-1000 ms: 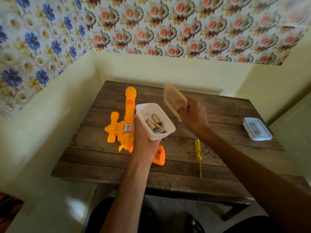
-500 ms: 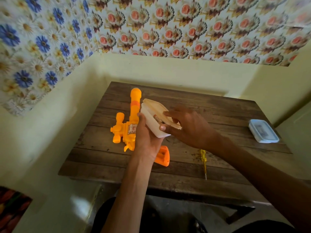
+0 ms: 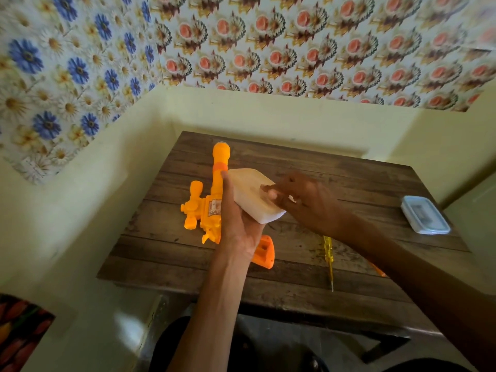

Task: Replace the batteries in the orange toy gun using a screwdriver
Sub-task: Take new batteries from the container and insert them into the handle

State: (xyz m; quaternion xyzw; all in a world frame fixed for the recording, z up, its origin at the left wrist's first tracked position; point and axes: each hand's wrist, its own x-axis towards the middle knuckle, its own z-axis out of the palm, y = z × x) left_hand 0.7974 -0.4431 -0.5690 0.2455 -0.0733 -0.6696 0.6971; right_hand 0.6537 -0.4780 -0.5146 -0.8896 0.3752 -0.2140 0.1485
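Table [image 3: 362,178]: rough, worn wood planks. Toy gun [image 3: 212,210]: smooth, glossy orange plastic. Box [image 3: 249,189]: matt white plastic. Screwdriver [image 3: 328,251], 5 o'clock: translucent yellow plastic, metal shaft.

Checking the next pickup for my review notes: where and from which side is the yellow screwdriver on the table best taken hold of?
Take the yellow screwdriver by its thick translucent handle, not the thin shaft. It lies flat on the wooden table, tip toward the near edge, so pinching the handle's long sides from above likely suits.
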